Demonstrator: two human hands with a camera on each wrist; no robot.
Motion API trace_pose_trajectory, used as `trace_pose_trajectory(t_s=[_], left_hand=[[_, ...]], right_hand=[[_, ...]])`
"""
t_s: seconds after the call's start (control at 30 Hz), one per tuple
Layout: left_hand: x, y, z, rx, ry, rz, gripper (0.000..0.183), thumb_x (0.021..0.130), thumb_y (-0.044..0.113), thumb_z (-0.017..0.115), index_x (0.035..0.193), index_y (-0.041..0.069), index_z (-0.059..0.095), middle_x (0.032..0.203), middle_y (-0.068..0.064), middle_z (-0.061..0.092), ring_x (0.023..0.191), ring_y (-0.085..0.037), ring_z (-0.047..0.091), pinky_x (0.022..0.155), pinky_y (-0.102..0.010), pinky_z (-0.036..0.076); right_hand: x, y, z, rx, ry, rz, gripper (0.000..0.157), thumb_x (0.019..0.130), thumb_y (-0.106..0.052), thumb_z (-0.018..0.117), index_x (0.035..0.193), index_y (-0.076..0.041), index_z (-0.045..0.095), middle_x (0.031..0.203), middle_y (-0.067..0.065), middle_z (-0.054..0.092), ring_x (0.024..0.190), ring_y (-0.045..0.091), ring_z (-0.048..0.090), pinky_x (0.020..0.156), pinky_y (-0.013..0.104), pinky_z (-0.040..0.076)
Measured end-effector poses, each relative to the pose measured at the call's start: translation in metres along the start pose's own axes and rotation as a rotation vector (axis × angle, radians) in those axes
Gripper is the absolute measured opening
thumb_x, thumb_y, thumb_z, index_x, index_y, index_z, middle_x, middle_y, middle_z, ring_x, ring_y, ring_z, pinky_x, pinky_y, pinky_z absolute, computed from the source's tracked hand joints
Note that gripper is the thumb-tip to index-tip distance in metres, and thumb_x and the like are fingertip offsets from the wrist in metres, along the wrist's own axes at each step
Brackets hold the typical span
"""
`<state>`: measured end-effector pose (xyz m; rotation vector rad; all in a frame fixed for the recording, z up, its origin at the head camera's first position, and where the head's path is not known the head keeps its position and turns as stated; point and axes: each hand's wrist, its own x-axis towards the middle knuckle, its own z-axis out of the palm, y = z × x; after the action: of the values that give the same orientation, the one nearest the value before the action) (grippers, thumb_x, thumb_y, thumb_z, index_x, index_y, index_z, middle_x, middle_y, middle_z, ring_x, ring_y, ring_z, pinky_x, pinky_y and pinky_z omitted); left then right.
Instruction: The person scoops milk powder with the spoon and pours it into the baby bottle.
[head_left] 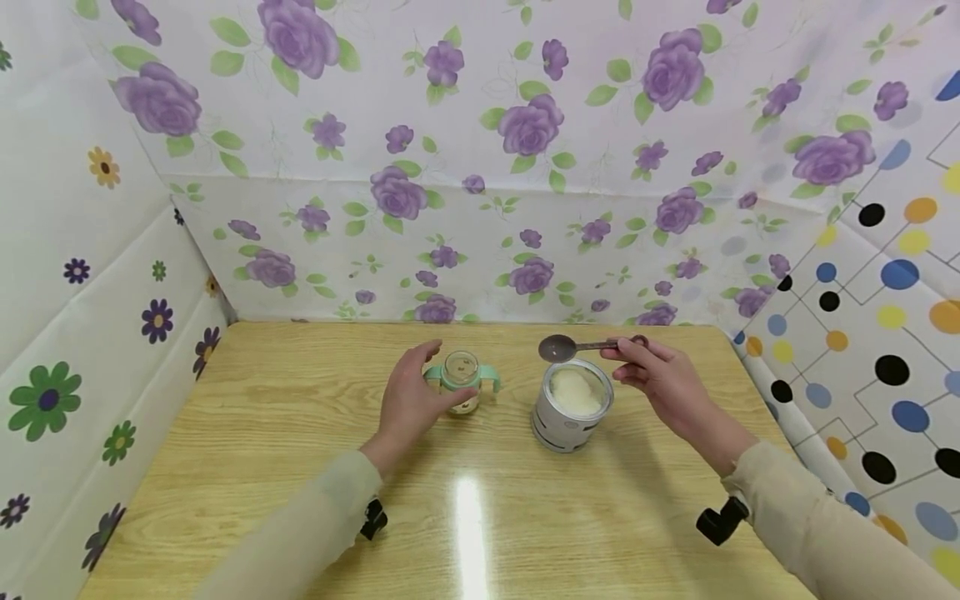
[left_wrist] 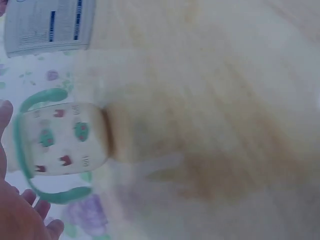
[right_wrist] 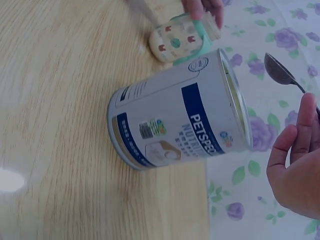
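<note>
A glass baby bottle (head_left: pixel 460 371) with a mint-green two-handled ring stands uncapped on the table, pale contents inside. My left hand (head_left: pixel 416 392) is spread beside it, thumb across its near side and fingers by the left handle; firm contact cannot be made out. In the left wrist view the bottle (left_wrist: pixel 65 140) shows printed figures, with the fingertips (left_wrist: pixel 42 206) near one handle. My right hand (head_left: pixel 660 383) pinches the handle of a dark metal spoon (head_left: pixel 558 348) above the far rim of an open can (head_left: pixel 566 425). Pale powder (head_left: pixel 576 392) is heaped in the can.
The wooden table (head_left: pixel 300 417) ends against a wall of purple-flowered cloth (head_left: pixel 480 250). Patterned cloths (head_left: pixel 855 333) also hang along the sides. A black wrist mount (head_left: pixel 722 521) juts from the right sleeve, and another (head_left: pixel 372 518) from the left.
</note>
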<state>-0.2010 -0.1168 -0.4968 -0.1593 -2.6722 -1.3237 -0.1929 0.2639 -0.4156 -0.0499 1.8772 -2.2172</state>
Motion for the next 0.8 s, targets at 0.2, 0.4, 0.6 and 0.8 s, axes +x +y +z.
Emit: trace_pose_trajectory(t_s=[0.2,0.4,0.6,0.8], left_hand=[[0.003,0.023,-0.016,0.025,-0.031,0.109,0.098,0.076,0.049,0.097,0.157,0.018,0.053,0.154,-0.005,0.056,0.143,-0.031,0.052,0.114,-0.057,0.047],[0.004,0.053,-0.017,0.019,-0.13,0.192,0.102,0.074,0.052,0.097,0.16,0.023,0.05,0.159,-0.002,0.051,0.147,-0.032,0.048,0.114,-0.06,0.045],[-0.001,0.083,0.002,0.017,-0.263,0.226,0.112,0.072,0.052,0.099,0.165,0.026,0.043,0.164,-0.003,0.046,0.148,-0.034,0.047,0.114,-0.061,0.045],[-0.006,0.098,0.031,-0.005,-0.353,0.225,0.118,0.073,0.052,0.099,0.169,0.025,0.035,0.169,-0.005,0.041,0.151,-0.033,0.043,0.117,-0.06,0.043]], right_hand=[[-0.007,-0.002,-0.012,-0.085,0.001,-0.036,0.025,0.111,-0.026,0.063,0.125,-0.012,0.077,0.109,-0.004,0.081,0.086,0.011,0.073,0.089,0.027,0.059],[-0.012,-0.003,-0.023,-0.222,0.023,-0.084,0.029,0.11,-0.028,0.063,0.126,-0.008,0.078,0.11,-0.002,0.081,0.087,0.013,0.074,0.086,0.026,0.06],[-0.017,-0.003,-0.033,-0.331,0.042,-0.118,0.033,0.11,-0.028,0.063,0.129,-0.003,0.076,0.108,-0.002,0.082,0.087,0.014,0.075,0.086,0.027,0.061],[-0.02,-0.003,-0.037,-0.46,0.032,-0.137,0.042,0.11,-0.03,0.063,0.134,0.004,0.071,0.112,0.003,0.081,0.089,0.02,0.076,0.086,0.03,0.061]])
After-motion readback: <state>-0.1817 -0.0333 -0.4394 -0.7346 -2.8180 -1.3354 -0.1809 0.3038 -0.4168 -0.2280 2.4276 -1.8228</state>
